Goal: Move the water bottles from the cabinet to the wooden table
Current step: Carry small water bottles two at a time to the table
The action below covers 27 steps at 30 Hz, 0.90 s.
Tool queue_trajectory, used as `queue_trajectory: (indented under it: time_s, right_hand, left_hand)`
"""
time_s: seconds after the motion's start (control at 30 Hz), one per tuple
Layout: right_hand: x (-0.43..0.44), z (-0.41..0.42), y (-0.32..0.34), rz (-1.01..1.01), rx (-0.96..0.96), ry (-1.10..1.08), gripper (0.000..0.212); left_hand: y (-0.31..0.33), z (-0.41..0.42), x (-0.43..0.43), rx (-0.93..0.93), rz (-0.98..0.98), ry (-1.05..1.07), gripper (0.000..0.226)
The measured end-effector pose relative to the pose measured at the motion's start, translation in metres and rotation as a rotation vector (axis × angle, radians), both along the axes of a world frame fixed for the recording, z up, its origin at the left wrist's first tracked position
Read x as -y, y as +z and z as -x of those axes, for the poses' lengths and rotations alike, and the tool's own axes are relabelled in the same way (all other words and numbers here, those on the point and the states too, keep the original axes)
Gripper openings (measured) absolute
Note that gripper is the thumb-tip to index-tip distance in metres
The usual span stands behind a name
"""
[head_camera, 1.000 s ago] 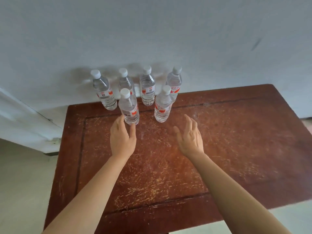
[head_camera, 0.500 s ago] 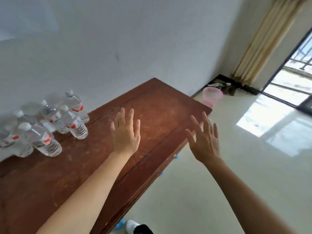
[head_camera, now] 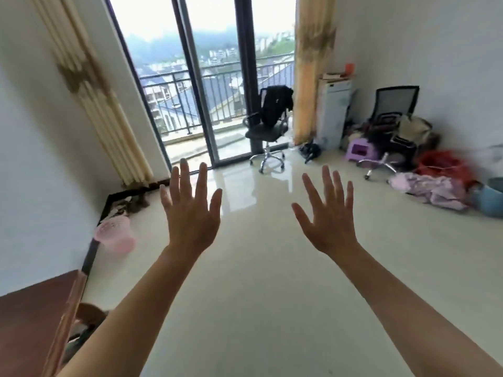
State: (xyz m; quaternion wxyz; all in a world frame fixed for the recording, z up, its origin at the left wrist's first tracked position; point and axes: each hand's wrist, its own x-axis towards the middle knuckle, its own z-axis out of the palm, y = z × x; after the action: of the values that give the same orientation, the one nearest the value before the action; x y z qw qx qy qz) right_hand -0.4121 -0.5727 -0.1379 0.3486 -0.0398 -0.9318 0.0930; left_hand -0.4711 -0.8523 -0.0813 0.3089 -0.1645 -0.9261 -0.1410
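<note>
Both hands empty, fingers straight and fanned apart, backs toward the camera. Left hand point(head_camera: 190, 221) and right hand point(head_camera: 329, 227) are raised side by side at the same height, well apart, bare forearms running in from the bottom edge. Neither touches anything.

Task items: the dark red-brown wooden table point(head_camera: 27, 322) shows only as a corner at lower left, below and left of the left forearm. Water bottles: can't tell where they are from this view.

Rest of the room:
- Glossy cream tiled floor point(head_camera: 272, 281) fills the middle.
- Pink plastic mesh basket point(head_camera: 115, 235) on the floor by the left wall, just past the table corner.
- Dark-framed glass sliding door point(head_camera: 212, 77) straight ahead, metal balcony railing point(head_camera: 177, 77) and rooftops behind it.
- Beige pleated curtain point(head_camera: 92, 91) hangs left of the door, a second yellowish curtain point(head_camera: 313, 63) right of it.
- Black swivel office chair with a dark garment over its back point(head_camera: 268, 126) stands in front of the door.
- Tall white box-shaped unit point(head_camera: 333, 112) against the right curtain; blurred, possibly an appliance or cabinet.
- Black mesh-backed chair point(head_camera: 394, 104) beside it, in a pile of clutter along the right wall.
- Purple plastic stool point(head_camera: 360, 151) in front of that pile.
- Lilac crumpled cloth point(head_camera: 430, 189) on the floor, red heap point(head_camera: 441, 164) just behind it.
- Light blue round bucket point(head_camera: 492, 200) at the right edge.
</note>
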Motion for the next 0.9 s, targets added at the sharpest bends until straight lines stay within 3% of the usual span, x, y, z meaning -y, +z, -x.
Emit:
queue_trajectory:
  time_s: [0.23, 0.5, 0.7, 0.9]
  right_hand:
    - [-0.201, -0.09, -0.012, 0.019, -0.053, -0.401, 0.071]
    - [-0.412, -0.193, 0.005, -0.073, 0.061, -0.837, 0.069]
    - [-0.479, -0.317, 0.002, -0.054, 0.103, -1.156, 0.068]
    - [-0.531, -0.47, -0.01, -0.048, 0.112, -1.489, 0.069]
  left_hand:
    - [-0.016, 0.019, -0.268, -0.018, 0.073, -0.471, 0.064]
    - [-0.038, -0.019, -0.58, 0.091, 0.028, -0.943, 0.063]
    - [-0.043, -0.121, -0.747, 0.123, 0.072, -1.3, 0.063]
    - [-0.053, -0.288, -0.869, 0.132, 0.181, -1.621, 0.064]
